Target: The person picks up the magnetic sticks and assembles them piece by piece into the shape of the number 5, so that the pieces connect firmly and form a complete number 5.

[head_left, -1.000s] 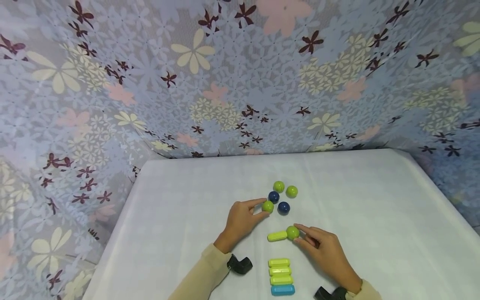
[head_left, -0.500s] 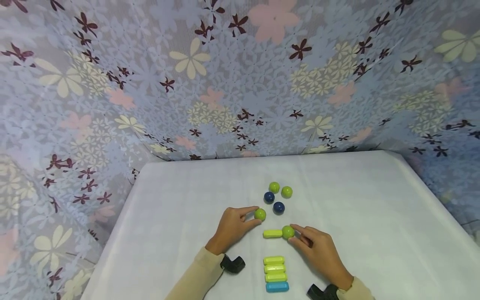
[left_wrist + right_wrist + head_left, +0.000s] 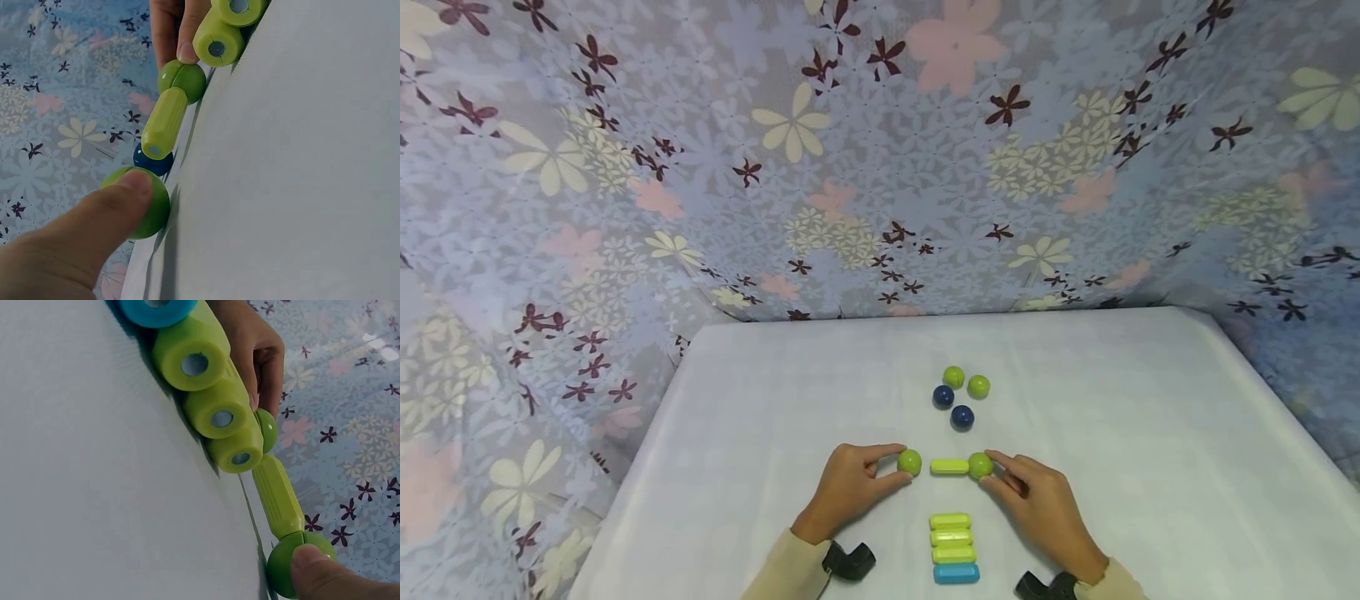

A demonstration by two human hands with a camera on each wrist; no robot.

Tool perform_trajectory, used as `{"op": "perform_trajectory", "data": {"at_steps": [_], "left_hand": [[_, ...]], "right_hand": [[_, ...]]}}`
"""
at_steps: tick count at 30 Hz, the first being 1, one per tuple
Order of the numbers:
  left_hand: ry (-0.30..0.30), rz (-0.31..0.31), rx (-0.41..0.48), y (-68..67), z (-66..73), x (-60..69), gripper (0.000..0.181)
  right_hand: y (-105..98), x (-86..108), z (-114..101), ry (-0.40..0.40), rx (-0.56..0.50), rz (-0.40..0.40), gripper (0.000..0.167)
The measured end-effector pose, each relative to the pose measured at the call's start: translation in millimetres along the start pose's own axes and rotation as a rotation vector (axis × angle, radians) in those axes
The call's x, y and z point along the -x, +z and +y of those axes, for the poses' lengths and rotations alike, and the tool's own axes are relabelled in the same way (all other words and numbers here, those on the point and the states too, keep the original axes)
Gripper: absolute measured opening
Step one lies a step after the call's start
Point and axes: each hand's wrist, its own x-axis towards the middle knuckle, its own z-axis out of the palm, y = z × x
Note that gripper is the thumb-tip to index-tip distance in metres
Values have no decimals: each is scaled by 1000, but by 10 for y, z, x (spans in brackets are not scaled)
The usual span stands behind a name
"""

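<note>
My left hand [image 3: 852, 485] pinches a green ball [image 3: 909, 462] between thumb and fingers, a short gap left of a yellow-green magnetic rod [image 3: 949, 467]. At the rod's right end sits another green ball [image 3: 981, 465], touching it and pinched by my right hand [image 3: 1033, 500]. A metal tip shows at the rod's free end [image 3: 154, 150] in the left wrist view. Behind the hands lie two dark blue balls [image 3: 962, 417] and two more green balls [image 3: 978, 386].
Closer to me, several yellow-green rods [image 3: 951, 537] and one blue rod [image 3: 957, 573] lie side by side in a stack-like row. Everything rests on a white-covered table [image 3: 760, 392]. A flowered cloth [image 3: 865, 167] hangs behind and beside it.
My left hand has drawn its green ball away from the blue balls, toward me, level with the rod. My right hand keeps its ball at the rod, which now lies straighter.
</note>
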Motion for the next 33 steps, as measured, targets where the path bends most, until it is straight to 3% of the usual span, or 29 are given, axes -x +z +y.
{"op": "perform_trajectory", "data": {"at_steps": [10,17,24,33], "left_hand": [[23,-17,-24,11,31,50,42],[80,-6,-27,67,95,-6,41],[39,-27,-29,68,96,23,43],[30,-28,-34,55,94,-18,41]], "right_hand": [[55,37,-25,14,6,-7,39],[18,15,7,-55,1,37,39],[5,11,-13,-55,3,21,38],[1,-3,-24,-12,3,-6,39]]}}
